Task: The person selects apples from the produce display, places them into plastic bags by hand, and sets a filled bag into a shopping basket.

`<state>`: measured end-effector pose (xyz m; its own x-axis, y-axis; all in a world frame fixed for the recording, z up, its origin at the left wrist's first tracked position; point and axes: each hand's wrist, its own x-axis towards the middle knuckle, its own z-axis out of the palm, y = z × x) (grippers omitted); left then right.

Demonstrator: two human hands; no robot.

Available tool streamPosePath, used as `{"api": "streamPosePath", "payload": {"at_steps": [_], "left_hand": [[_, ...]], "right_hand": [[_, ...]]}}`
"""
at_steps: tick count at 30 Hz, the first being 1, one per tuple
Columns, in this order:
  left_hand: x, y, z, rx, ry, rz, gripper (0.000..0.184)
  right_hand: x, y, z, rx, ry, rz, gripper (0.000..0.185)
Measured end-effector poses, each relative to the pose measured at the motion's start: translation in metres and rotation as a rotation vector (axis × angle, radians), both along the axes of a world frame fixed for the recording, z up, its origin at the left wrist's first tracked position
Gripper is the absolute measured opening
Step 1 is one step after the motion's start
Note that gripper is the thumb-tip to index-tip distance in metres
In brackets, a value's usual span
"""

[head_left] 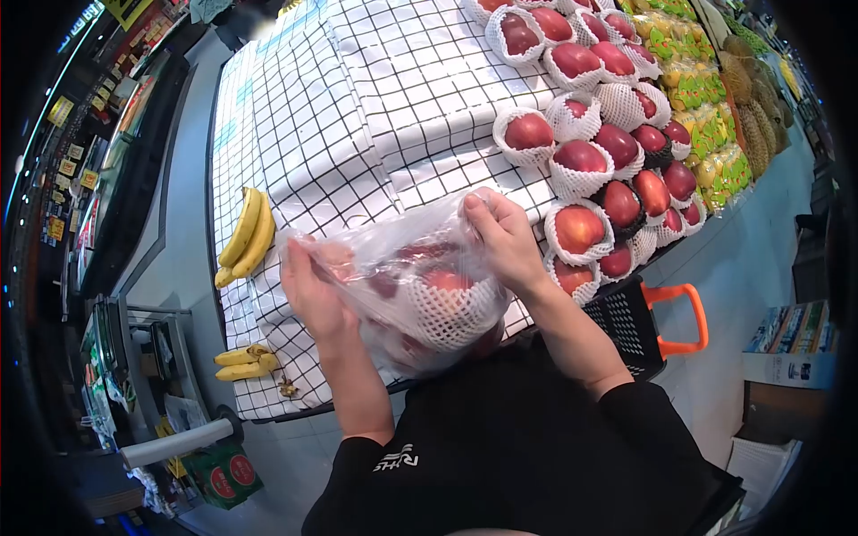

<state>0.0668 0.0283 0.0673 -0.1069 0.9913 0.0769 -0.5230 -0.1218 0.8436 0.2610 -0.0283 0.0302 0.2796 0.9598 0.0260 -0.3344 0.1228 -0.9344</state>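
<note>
A clear plastic bag (384, 308) hangs between my hands at the near edge of the table. Inside it are several red apples, at least one in a white foam net (451, 313). My left hand (315, 290) grips the bag's left upper edge, its fingers partly behind the film. At the upper right corner, my right hand (502, 234) pinches the plastic between thumb and fingers. The bag's mouth is stretched between the two hands. Just right of my right hand lie apples in foam nets (579, 230), piled on the checked cloth (429, 134).
Bananas (246, 234) lie on the cloth's left side, with a smaller bunch (243, 363) nearer me. Packed yellow fruit (702, 98) stands beyond the apples. A black basket with an orange handle (684, 319) is at the right. Shelves with price tags (76, 170) line the left.
</note>
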Motion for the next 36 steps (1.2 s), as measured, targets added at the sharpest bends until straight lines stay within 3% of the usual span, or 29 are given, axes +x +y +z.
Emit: {"api": "streamPosePath", "payload": {"at_steps": [4,5,6,8,10,13,14,16,20,21,22,24,29,31,33,36], "left_hand": [[-0.017,-0.027,0.009,0.052,-0.028,0.058,0.025],[-0.026,-0.035,0.009,0.186,-0.064,-0.112,0.025],[-0.027,-0.044,0.014,0.186,-0.057,-0.114,0.025],[-0.024,-0.064,0.028,0.110,-0.074,0.112,0.028],[-0.022,-0.081,0.036,0.178,0.017,0.125,0.028],[-0.009,-0.104,0.045,0.456,0.105,0.256,0.026],[-0.012,-0.108,0.047,0.458,0.110,0.252,0.026],[-0.023,-0.119,0.050,0.653,-0.067,-0.015,0.015],[-0.023,-0.141,0.053,0.696,-0.078,0.195,0.013],[-0.025,-0.147,0.054,0.699,-0.079,0.252,0.012],[-0.030,-0.157,0.055,0.689,-0.112,0.208,0.013],[-0.037,-0.172,0.057,0.658,-0.147,0.140,0.015],[-0.046,-0.208,0.052,0.589,0.018,0.169,0.020],[-0.049,-0.223,0.051,0.575,0.124,0.217,0.023],[-0.051,-0.233,0.052,0.579,0.254,0.277,0.025],[-0.050,-0.242,0.050,0.600,0.466,0.376,0.028]], "right_hand": [[-0.010,-0.017,0.024,0.088,0.081,0.079,0.023],[-0.013,-0.023,0.031,0.110,0.066,0.103,0.021],[-0.016,-0.030,0.037,0.129,0.052,0.125,0.019],[-0.021,-0.044,0.049,0.145,0.092,0.149,0.018],[-0.026,-0.054,0.058,0.192,0.060,0.129,0.020],[-0.027,-0.068,0.067,0.288,-0.040,0.093,0.022],[-0.027,-0.072,0.070,0.289,-0.035,0.089,0.022],[-0.027,-0.080,0.077,0.294,0.004,0.143,0.022],[-0.030,-0.088,0.084,0.487,-0.195,0.052,0.013],[-0.029,-0.088,0.086,0.653,-0.353,-0.019,0.010],[-0.028,-0.088,0.087,0.812,-0.515,-0.092,0.008],[-0.026,-0.093,0.083,0.841,-0.440,-0.075,0.008],[-0.022,-0.103,0.063,0.949,-0.477,-0.205,0.019],[-0.027,-0.114,0.058,0.961,-0.392,-0.150,0.021],[-0.036,-0.131,0.060,0.904,-0.335,-0.186,0.012],[-0.040,-0.160,0.060,0.877,-0.261,-0.225,0.014]]}}
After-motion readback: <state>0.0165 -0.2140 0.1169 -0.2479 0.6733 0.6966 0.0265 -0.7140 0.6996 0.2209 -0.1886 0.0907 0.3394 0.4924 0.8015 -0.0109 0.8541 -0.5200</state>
